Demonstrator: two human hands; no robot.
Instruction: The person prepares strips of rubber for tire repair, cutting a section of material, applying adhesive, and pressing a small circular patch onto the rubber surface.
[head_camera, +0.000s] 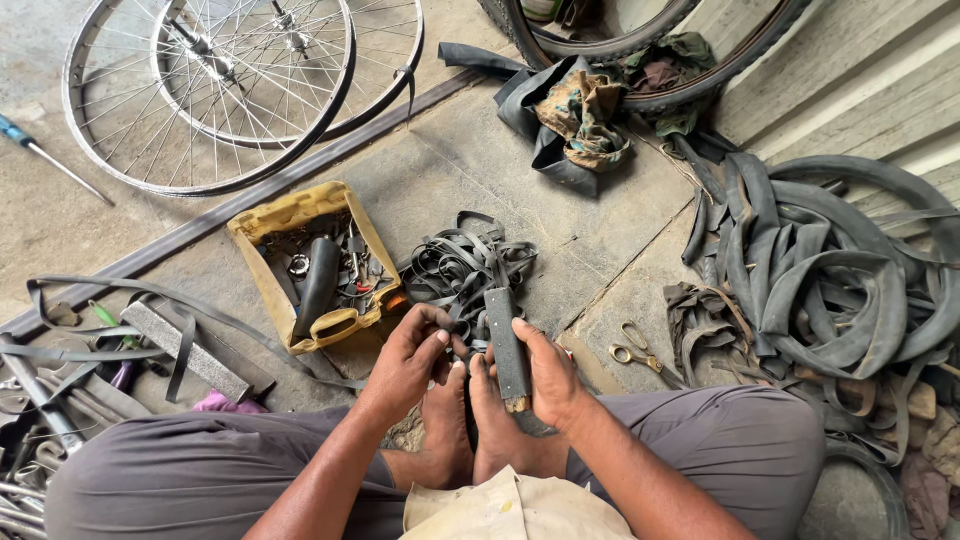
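Black rubber is at the centre of the work: a strip of inner tube (470, 340) runs from a tangled heap of rubber strips (462, 268) on the concrete floor (600, 230) down between the person's bare feet (470, 420), which are pressed together on it. The left hand (408, 355) is curled over the rubber just above the toes, its fingers (437, 335) bent close and pinching the strip. The right hand (545, 375) is closed around a flat grey rasp block (505, 345), held nearly upright with its lower end against the palm and its upper end pointing toward the heap. The two hands are just beside each other, the block standing between them over the feet.

To the left of the hands sits a yellow plastic tray (290, 215) holding small metal parts and a dark handle. A second grey block (185, 350) lies further left among loose straps. Scissors with yellowish handles (635, 352) lie on the floor just right of the right hand. Beyond them is a large pile of old tubes and tyres (830, 290). Two spoked bicycle rims (215, 90) lie overlapping at the top left, with a blue-handled screwdriver (45, 155) well apart to their left. Crumpled rags (585, 115) rest at the top centre.
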